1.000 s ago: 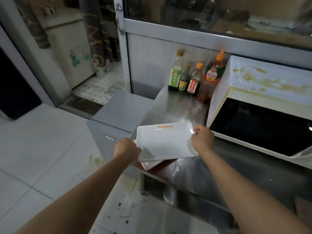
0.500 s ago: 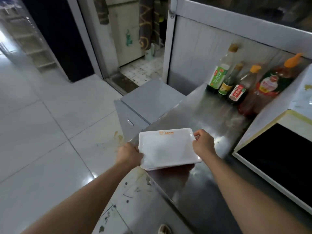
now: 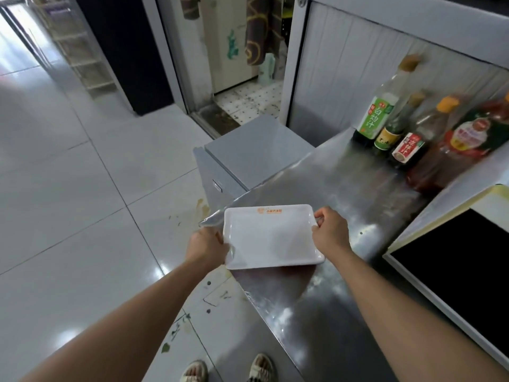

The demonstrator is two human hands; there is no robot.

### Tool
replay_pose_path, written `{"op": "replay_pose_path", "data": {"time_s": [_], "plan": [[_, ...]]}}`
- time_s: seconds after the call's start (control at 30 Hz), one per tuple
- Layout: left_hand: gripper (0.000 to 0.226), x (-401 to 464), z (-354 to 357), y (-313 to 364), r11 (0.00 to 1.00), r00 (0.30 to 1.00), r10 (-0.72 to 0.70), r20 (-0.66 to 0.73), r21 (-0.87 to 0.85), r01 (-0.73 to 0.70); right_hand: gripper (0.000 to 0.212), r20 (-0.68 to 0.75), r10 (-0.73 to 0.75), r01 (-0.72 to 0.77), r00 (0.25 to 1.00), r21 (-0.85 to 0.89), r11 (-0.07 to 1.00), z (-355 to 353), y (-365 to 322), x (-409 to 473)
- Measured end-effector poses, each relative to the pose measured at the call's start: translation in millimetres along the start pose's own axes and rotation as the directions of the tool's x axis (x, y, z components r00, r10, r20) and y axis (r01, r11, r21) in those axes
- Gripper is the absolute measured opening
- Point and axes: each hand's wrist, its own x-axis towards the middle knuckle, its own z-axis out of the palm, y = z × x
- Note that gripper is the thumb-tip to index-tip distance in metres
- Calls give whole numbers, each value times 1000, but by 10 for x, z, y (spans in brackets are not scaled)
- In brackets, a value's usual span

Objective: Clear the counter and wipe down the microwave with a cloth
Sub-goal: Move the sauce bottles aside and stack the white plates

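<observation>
A white rectangular tray [image 3: 271,235] with an orange logo on its far rim is held over the left corner of the steel counter [image 3: 344,194]. My left hand [image 3: 206,244] grips its left edge and my right hand [image 3: 330,234] grips its right edge. The tray is level and casts a shadow on the counter below it. The cream microwave [image 3: 451,244] with its dark door stands at the right edge of the view. No cloth is in view.
Several sauce bottles [image 3: 399,133] stand at the back of the counter against the wall. A low grey cabinet [image 3: 253,150] sits left of the counter. Tiled floor [image 3: 82,202] spreads to the left, with a doorway [image 3: 242,78] beyond.
The view has swung left, so the microwave has slid toward the right edge. The tray stays gripped in both hands over the counter's left corner.
</observation>
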Motion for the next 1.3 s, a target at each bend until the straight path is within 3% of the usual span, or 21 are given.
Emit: {"op": "replay_pose_path", "data": {"time_s": [0.27, 0.4, 0.63, 0.93, 1.3], "plan": [[16, 52, 23, -31, 1000, 999, -31, 27, 2, 31, 31, 19, 59, -59, 998, -3, 998, 35, 112, 12], [14, 77, 74, -27, 996, 991, -77, 109, -33, 81, 20, 119, 63, -60, 991, -24, 998, 49, 185, -10], [17, 110, 99, 38, 992, 989, -92, 116, -75, 102, 16, 148, 44, -39, 988, -31, 999, -23, 167, 56], [21, 275, 15, 631, 998, 994, 34, 108, -58, -28, 22, 11, 81, -81, 997, -23, 996, -446, 187, 256], [16, 918, 77, 1527, 977, 966, 207, 155, 14, -212, 26, -198, 309, -311, 930, 23, 950, -789, 218, 727]]}}
